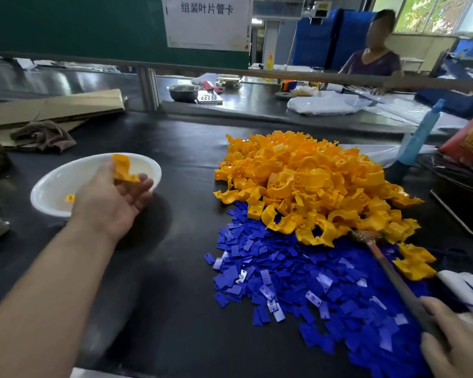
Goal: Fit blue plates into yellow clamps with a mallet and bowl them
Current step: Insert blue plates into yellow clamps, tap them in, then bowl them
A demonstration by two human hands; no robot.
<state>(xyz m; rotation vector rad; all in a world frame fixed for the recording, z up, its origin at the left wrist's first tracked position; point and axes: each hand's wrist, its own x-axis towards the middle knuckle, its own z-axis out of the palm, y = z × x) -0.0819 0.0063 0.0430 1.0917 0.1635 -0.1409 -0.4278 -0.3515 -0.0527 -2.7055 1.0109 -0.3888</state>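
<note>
**A:** ok so where's the left hand [112, 197] sitting right now?

**B:** it's hovering palm-up over the near right part of the shallow white plastic bowl [47, 192], over on the left of the black worktop [175, 268]. a curved yellow plastic clamp [123, 169] is lying against its fingertips. the fingers are looking pretty loose, honestly can't tell if it's pinching the clamp or just carrying it. one small yellow piece [70, 198] is sitting in the bowl too.

**A:** and the right hand?

**B:** right hand [453, 342] is wrapping round the near end of the long-handled mallet [393, 276], down at the near right. the head is blurring out, but it's pointing at the near edge of the big heap of yellow clamps [311, 186]. the spread of flat blue plastic plates [298, 282] is lying on the near side of that heap, touching it, with the handle passing over it.
</note>
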